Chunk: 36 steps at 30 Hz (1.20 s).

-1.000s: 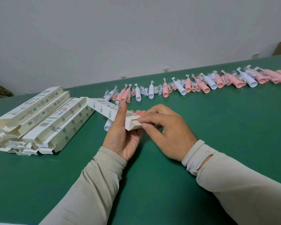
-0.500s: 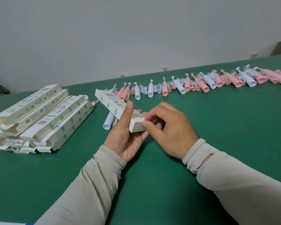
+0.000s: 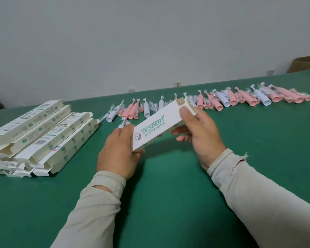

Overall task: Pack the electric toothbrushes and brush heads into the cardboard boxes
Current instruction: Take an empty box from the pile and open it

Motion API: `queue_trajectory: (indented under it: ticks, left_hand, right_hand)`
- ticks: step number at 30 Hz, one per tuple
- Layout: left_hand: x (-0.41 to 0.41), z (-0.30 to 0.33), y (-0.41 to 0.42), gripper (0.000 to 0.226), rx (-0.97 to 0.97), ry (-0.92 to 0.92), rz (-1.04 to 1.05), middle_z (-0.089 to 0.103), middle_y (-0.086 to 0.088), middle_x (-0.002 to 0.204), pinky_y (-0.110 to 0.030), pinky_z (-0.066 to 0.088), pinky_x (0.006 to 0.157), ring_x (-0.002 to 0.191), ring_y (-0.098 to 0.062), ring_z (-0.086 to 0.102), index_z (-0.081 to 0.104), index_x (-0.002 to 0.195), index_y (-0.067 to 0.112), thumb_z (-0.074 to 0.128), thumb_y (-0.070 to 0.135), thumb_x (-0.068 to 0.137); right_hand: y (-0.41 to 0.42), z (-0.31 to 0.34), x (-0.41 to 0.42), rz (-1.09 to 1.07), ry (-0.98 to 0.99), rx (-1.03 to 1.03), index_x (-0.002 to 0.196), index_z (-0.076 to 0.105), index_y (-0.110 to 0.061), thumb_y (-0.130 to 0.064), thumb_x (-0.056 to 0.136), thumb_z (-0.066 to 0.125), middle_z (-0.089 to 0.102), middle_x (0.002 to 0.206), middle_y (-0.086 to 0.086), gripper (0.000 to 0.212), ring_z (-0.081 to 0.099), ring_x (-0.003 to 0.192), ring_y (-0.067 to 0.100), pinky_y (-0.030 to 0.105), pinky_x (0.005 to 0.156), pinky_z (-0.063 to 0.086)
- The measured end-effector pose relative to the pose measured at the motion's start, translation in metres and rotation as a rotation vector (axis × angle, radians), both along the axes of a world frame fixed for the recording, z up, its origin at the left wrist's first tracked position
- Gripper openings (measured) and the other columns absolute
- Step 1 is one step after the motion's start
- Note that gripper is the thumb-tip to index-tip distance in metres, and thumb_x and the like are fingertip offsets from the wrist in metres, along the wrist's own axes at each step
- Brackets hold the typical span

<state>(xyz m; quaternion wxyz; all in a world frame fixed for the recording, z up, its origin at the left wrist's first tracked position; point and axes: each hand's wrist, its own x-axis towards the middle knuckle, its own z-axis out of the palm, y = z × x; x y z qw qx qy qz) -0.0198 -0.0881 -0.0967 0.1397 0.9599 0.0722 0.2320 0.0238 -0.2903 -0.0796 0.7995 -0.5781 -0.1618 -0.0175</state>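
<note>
I see the white carton [image 3: 156,125] turned since half a second ago: its printed front now faces me and it is lifted above the green desk [image 3: 168,185], slanting up to the right. My left hand [image 3: 117,151] grips its closed near end; my right hand [image 3: 198,129] now grips the far end, whose flaps stand open. Toothbrushes [image 3: 218,101] line the desk beyond; flat boxes [image 3: 43,133] lie left.
</note>
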Motion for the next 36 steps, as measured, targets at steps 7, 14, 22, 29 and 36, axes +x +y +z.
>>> queue_trajectory:
  ticks: [7, 14, 22, 29, 36]
  left_hand:
    - [-0.004, 0.001, -0.002, 0.070, -0.050, 0.100, 0.014, 0.043, 0.009, 0.098, -0.037, 0.044, 0.070, 0.094, -0.019, 0.046, 0.043, 0.107, 0.031, 0.049, 0.088, 0.068]
    - [0.010, 0.022, 0.025, 0.071, 0.125, 0.009, -0.012, 0.049, 0.013, 0.084, -0.031, 0.043, 0.056, 0.073, -0.011, 0.048, 0.042, 0.090, 0.034, 0.027, 0.097, 0.062]
    - [0.011, -0.003, 0.072, 0.068, -0.450, -0.311, 0.332, 0.066, 0.005, 0.112, -0.043, 0.053, 0.082, 0.096, -0.030, 0.064, 0.042, 0.120, 0.031, 0.060, 0.079, 0.075]
    - [0.018, -0.010, 0.076, 0.053, -0.454, -0.419, 0.353, 0.055, 0.013, 0.096, -0.038, 0.047, 0.073, 0.086, -0.026, 0.057, 0.038, 0.100, 0.033, 0.057, 0.078, 0.077]
    - [0.018, -0.010, 0.077, 0.053, -0.459, -0.449, 0.314, 0.055, 0.017, 0.095, -0.036, 0.047, 0.072, 0.089, -0.022, 0.059, 0.035, 0.096, 0.043, 0.050, 0.085, 0.068]
  right_hand:
    - [-0.001, 0.001, 0.002, 0.059, 0.280, 0.195, 0.093, 0.066, -0.007, -0.014, 0.100, 0.056, 0.075, 0.078, 0.008, 0.014, 0.070, 0.067, 0.019, 0.027, 0.060, 0.058]
    - [0.004, -0.011, 0.007, 0.047, 0.212, 0.059, 0.101, 0.062, -0.007, -0.020, 0.098, 0.062, 0.075, 0.078, 0.005, 0.013, 0.071, 0.070, 0.014, 0.025, 0.064, 0.059]
    - [0.015, -0.034, 0.020, -0.173, -0.173, -0.690, 0.118, 0.058, -0.032, -0.013, 0.093, 0.058, 0.060, 0.114, -0.013, 0.031, 0.058, 0.082, -0.003, 0.024, 0.083, 0.048]
    - [0.113, -0.005, 0.055, 0.018, -0.760, -1.485, 0.154, 0.024, -0.036, 0.005, 0.084, 0.056, 0.019, 0.164, -0.004, 0.087, 0.029, 0.144, 0.026, 0.042, 0.116, 0.033]
    - [0.171, 0.004, 0.083, 0.196, -0.866, -1.880, 0.147, 0.032, -0.042, -0.005, 0.083, 0.068, 0.030, 0.159, -0.006, 0.082, 0.046, 0.134, 0.032, 0.042, 0.087, 0.048]
